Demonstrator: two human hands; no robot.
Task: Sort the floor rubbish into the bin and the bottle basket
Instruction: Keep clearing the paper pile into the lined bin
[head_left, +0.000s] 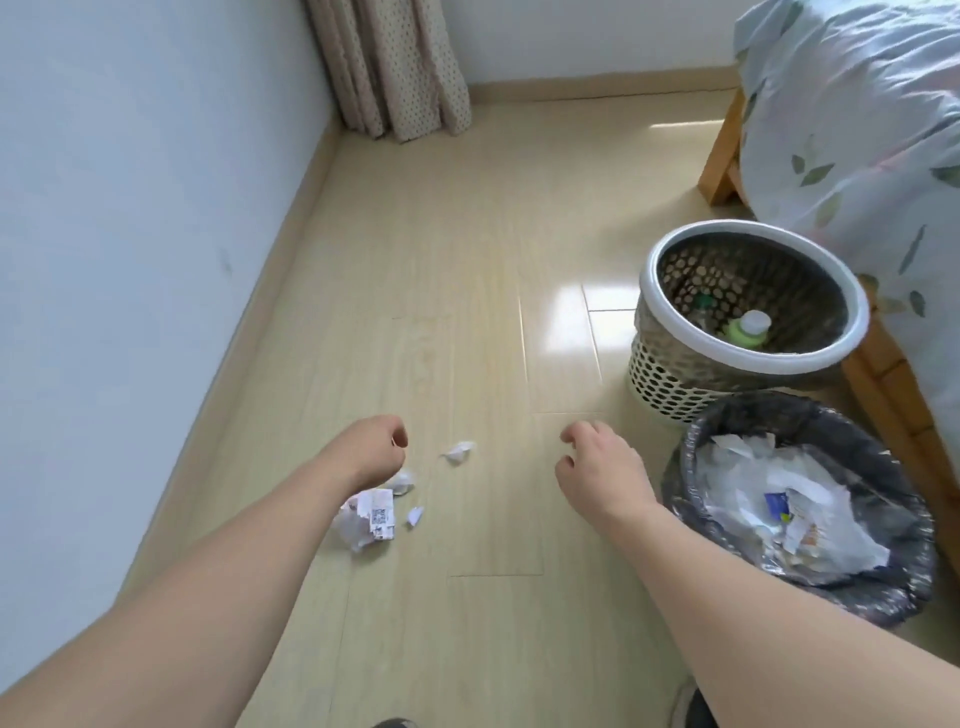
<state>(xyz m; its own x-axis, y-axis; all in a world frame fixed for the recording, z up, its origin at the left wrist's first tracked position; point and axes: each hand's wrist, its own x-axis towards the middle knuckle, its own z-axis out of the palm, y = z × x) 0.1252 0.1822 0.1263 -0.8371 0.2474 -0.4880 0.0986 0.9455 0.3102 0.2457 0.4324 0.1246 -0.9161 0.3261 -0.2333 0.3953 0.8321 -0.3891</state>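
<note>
Lying on the pale floor (467, 234) near its left edge, where the skirting meets the blue wall (130, 208), a crumpled printed receipt (366, 519) is seen with its long axis running roughly from the near left to the far right. Just beyond it a small paper ball (402, 480) is partly hidden by the left hand (371, 449), and a tiny scrap (415, 516) lies just to its right. A further white scrap (458, 451) is found between the two hands, pointing toward the far right.

The left hand is held above the papers with fingers loosely curled, nothing gripped. The right hand (602, 473) is likewise loosely curled and holds nothing (its fingertips point at the floor).

At the floor's right edge, beside the wooden bed frame (722, 166), the bin (810, 506) with its black liner is seen, paper already inside. Just beyond it, almost touching, stands the perforated bottle basket (670, 379), in which a bottle (906, 325) with a white cap stands roughly upright. Wide bare floor is left between the papers and both containers, and onward to the curtain (395, 67).
</note>
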